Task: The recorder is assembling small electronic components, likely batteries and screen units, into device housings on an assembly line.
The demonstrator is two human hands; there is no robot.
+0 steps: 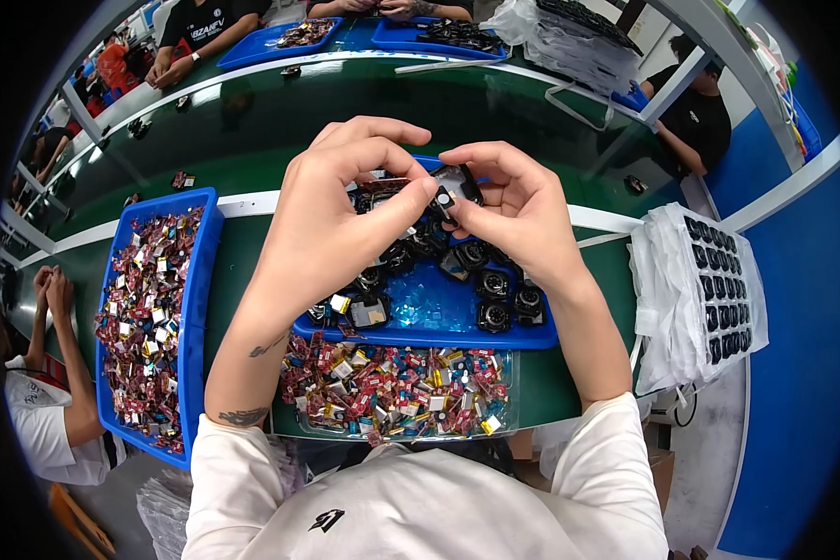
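Note:
Above a blue tray (pixel 420 333), my two hands are close together. My right hand (pixel 523 210) is closed round a black plastic housing (pixel 464 183), with its thumb against a small black part bearing a pale round spot (pixel 443 200). My left hand (pixel 336 201) is pinched, its thumb tip reaching that small part. The edge of a red circuit board (pixel 383 185) shows between its thumb and forefinger; the fingers hide most of it. Several black housings (pixel 493 285) lie in the tray below, some with round faces upward.
A clear tray (pixel 516 411) in front of me is heaped with red boards and batteries; a long blue bin (pixel 210 280) at left holds more. Stacked trays of black round parts (pixel 719 289) stand at right. Beyond a white rail runs a green belt (pixel 345 107); co-workers sit around.

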